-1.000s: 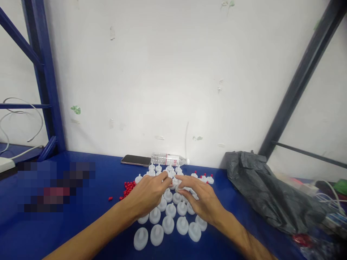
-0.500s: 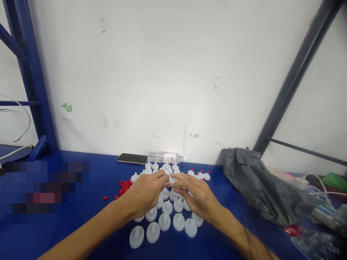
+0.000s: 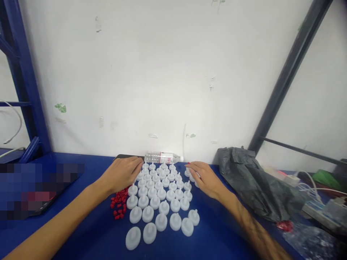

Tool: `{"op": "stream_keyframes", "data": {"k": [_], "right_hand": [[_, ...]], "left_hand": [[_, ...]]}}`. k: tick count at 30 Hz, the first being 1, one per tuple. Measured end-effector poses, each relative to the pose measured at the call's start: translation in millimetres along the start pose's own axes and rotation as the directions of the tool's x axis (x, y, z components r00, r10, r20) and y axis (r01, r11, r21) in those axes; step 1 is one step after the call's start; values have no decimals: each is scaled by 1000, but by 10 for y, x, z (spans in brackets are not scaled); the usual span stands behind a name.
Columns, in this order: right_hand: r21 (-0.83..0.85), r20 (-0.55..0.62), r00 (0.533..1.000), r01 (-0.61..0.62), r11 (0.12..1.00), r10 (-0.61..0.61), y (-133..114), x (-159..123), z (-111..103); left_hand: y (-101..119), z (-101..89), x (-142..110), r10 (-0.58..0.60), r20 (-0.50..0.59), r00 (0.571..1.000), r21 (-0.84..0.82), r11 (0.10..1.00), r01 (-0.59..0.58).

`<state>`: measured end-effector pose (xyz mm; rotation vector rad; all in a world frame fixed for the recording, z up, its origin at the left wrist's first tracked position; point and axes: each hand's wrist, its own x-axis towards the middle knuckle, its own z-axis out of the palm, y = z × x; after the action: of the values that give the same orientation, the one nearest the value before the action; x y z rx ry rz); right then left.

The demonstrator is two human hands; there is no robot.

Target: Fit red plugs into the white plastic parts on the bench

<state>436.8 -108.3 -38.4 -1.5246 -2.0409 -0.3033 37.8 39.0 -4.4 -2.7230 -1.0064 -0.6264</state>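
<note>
My left hand (image 3: pixel 123 174) is closed, with its bent fingers pressed together at the back left of the white nozzle caps (image 3: pixel 161 194). Its fingertips are turned down and hide whatever may be in them. At the right, my right hand (image 3: pixel 205 180) has its fingers stretched out and its thumb apart, over a small group of white nozzle caps with red tips (image 3: pixel 187 172). It partly covers that group. Most of the white nozzle caps stand spout-up in loose rows between the hands. A pile of small red tip caps (image 3: pixel 119 203) lies below my left wrist.
A clear plastic bottle (image 3: pixel 164 157) lies along the wall (image 3: pixel 162 72); a phone (image 3: pixel 120 156) beside it is partly behind my left hand. A dark grey plastic bag (image 3: pixel 252 180), cables and clear wrapping (image 3: pixel 309 238) are at right. Another dark device (image 3: pixel 51 198) is at left.
My hands, close together over the middle of the white caps before, have moved apart, left hand to the left and right hand to the right. The view has shifted slightly.
</note>
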Motion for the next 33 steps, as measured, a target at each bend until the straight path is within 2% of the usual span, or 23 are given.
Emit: {"op": "stream_keyframes", "data": {"k": [3, 13, 21, 24, 26, 27, 31, 33], "right_hand": [[-3, 102, 994, -35, 999, 36, 112, -21, 28], [-18, 273, 961, -36, 999, 39, 111, -39, 102], [-40, 251, 968, 32, 999, -21, 52, -23, 20], [-53, 183, 981, 74, 996, -63, 46, -7, 1], [-73, 111, 988, 114, 991, -105, 19, 0, -28], [-84, 82, 989, 132, 988, -125, -3, 3, -47], [-120, 33, 985, 172, 978, -169, -97, 4, -113], [-137, 26, 983, 181, 974, -179, -111, 2, -112]], "left_hand": [[-85, -59, 18, -111, 116, 987, 68, 992, 104], [-198, -299, 21, -235, 221, 946, 115, 970, 214], [-234, -327, 30, -287, 276, 917, 87, 958, 274], [-306, -357, 17, -323, 327, 888, 44, 944, 327], [-399, -406, -15, -344, 411, 844, -6, 925, 380], [-457, -439, -40, -345, 478, 808, -38, 911, 412], [-691, -565, -161, -265, 749, 607, -152, 823, 547], [-773, -575, -206, -218, 811, 543, -185, 785, 592]]}}
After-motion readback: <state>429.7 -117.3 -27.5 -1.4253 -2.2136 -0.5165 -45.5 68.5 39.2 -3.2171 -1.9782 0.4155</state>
